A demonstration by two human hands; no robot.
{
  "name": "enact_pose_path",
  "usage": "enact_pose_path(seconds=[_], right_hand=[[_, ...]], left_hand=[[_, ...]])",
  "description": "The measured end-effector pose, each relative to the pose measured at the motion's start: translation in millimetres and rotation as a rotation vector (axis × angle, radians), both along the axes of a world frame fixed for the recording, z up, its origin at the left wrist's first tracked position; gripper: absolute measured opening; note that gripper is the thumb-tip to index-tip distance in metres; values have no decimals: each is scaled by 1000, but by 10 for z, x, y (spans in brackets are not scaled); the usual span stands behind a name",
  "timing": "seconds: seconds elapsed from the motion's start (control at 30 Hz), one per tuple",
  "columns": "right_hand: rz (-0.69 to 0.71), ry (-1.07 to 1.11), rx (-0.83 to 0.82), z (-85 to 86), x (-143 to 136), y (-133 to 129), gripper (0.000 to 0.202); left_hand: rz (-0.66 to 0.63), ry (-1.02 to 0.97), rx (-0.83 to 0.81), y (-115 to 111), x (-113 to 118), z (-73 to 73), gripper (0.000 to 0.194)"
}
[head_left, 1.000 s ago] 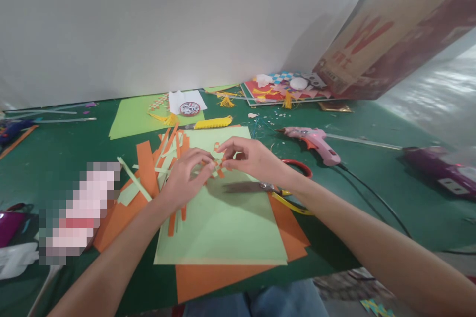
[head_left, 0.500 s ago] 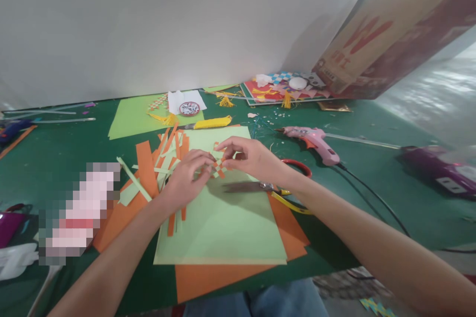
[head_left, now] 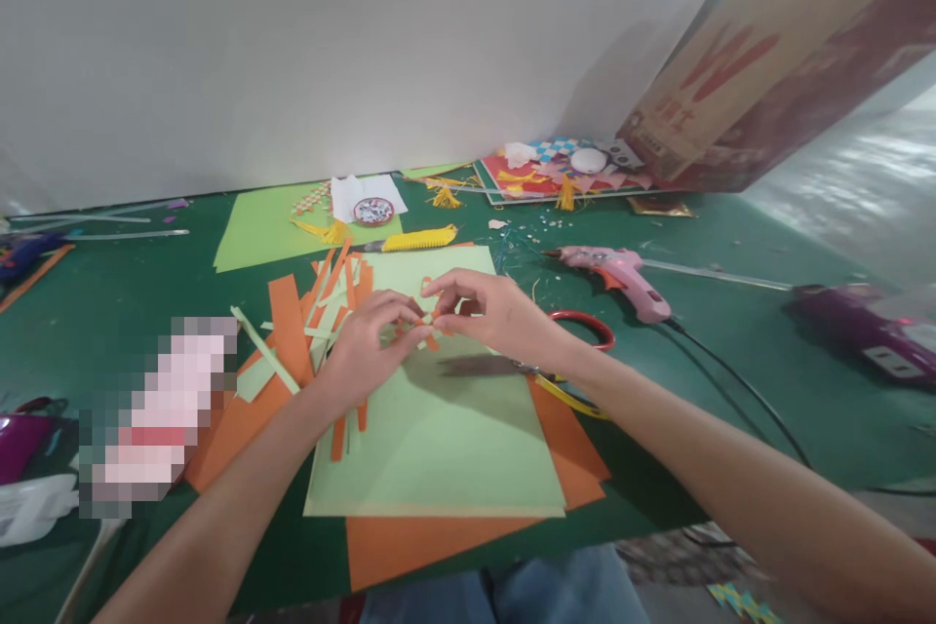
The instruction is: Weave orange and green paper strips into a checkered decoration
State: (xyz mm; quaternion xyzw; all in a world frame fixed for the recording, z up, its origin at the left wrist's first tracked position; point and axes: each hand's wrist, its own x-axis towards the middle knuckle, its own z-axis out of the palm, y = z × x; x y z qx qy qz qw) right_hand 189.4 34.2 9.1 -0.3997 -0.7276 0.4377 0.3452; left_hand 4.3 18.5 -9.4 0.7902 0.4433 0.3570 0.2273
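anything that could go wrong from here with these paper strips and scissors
The small woven paper piece is at the fingertips of the left hand and right hand, so its thin strips could crease or slip loose. The scissors lie close to the right hand; a careless sweep might knock them or meet a blade. The loose paper strips heaped beside the left hand could get brushed out of place.

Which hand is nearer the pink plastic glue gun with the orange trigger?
Right: the right hand is left of the glue gun; the left hand is farther left.
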Motion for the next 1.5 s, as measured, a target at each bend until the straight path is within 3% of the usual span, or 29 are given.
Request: enact_pose_path(seconds=[0.37,0.53,0.9,1.23,1.4,1.5], right_hand=[[4,-2,-32,-18,4,4,23],[7,8,-33,-30,16,20,23],[35,9,-73,-40,22,30,25],[32,32,-86,-33,11,21,24],[19,6,-99,-39,10,23,24],[8,1,-108,-39,5,20,24]], left_hand=[[-43,62,17,25,-7,14,23],[9,71,33,9,-16,16,25],[-37,114,203,6,-34,-12,14],[16,104,141,-20,-11,41,20],[80,122,262,-26,-28,42,15],[53,161,405,-24,-51,15,12]])
